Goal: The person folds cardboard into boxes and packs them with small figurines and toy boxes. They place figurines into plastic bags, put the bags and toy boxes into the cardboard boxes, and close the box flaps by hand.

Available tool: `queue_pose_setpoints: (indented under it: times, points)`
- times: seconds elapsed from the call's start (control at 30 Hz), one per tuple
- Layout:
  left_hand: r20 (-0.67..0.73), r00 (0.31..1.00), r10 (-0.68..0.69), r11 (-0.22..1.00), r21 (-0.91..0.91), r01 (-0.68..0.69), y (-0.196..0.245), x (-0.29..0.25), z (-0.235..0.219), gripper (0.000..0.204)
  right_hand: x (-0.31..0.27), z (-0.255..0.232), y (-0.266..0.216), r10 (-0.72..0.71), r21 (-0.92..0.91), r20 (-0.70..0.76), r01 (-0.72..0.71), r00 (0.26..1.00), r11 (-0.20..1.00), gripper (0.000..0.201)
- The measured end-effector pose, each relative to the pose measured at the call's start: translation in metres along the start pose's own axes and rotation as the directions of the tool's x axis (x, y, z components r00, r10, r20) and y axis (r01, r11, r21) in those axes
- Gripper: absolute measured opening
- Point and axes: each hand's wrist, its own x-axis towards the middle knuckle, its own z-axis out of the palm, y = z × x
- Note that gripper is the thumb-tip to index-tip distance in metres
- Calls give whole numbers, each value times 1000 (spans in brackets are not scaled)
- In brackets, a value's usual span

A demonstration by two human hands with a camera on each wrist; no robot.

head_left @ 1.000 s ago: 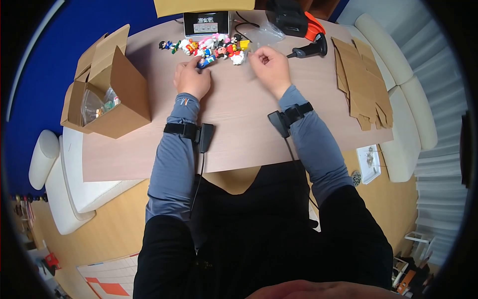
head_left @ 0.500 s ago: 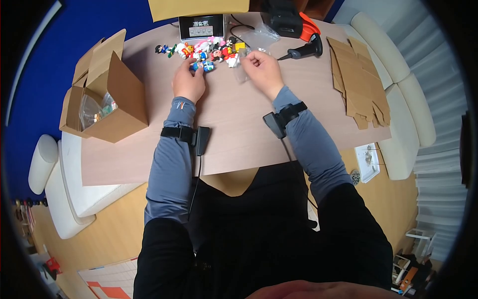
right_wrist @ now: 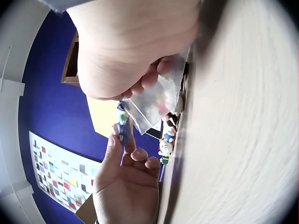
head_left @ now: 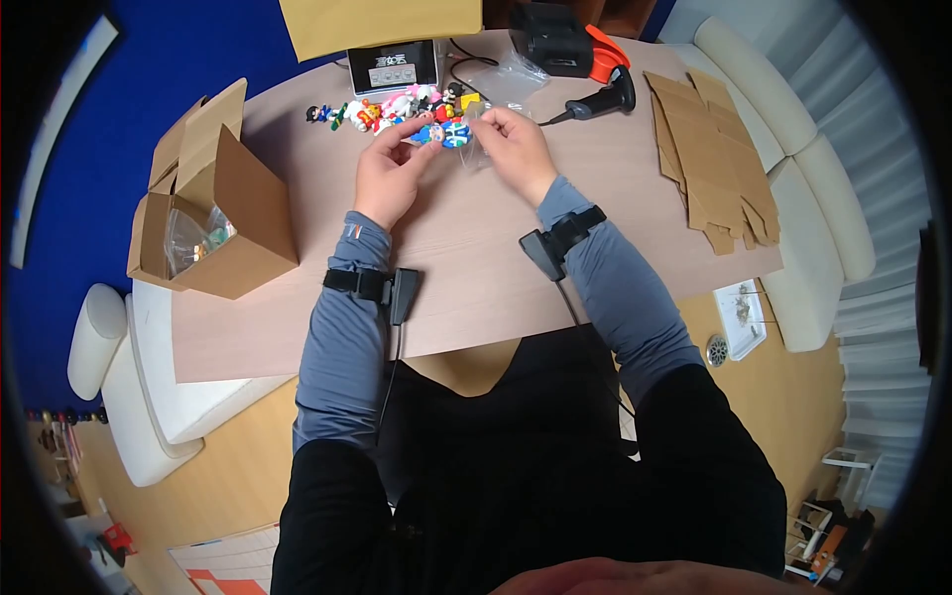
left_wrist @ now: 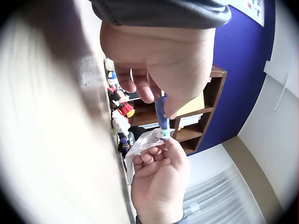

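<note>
Blue wall (head_left: pixel 74 188), cream sofa (head_left: pixel 808 263), light wood floor (head_left: pixel 243 451), pale curtains (head_left: pixel 881 397)

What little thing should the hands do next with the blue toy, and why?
Maybe gently ease the blue toy into the bag. The left hand pinches the toy, the right hand holds the bag, and the toy's end is right by the bag's edge. I can't tell how wide the bag is open, so go slowly.

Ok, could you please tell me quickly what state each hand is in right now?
Left hand: closed, pinching a blue figurine.
Right hand: closed, holding a clear plastic bag; whether it also touches the figurine cannot be told.
</note>
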Motion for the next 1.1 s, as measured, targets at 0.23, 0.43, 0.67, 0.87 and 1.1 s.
queue_pose_setpoints:
  times: [0.23,0.43,0.67,0.87,1.1]
  points:
    - [11,1000,17,995,102,-18,-9,1,0,38,-2,2,-1,-5,-14,56,6,998,1000,18]
    - [79,997,28,987,155,-40,-7,-2,3,34,-5,6,-5,-33,-85,104,42,994,995,17]
    - [117,991,72,956,276,-102,-3,-5,4,36,-10,11,-22,-39,-185,174,71,984,980,17]
    - [81,950,301,882,355,-310,-12,-2,5,32,-10,18,-15,9,42,216,-18,976,999,20]
    - [116,985,127,948,277,-155,2,-7,5,32,-8,19,-9,4,122,225,-32,974,992,21]
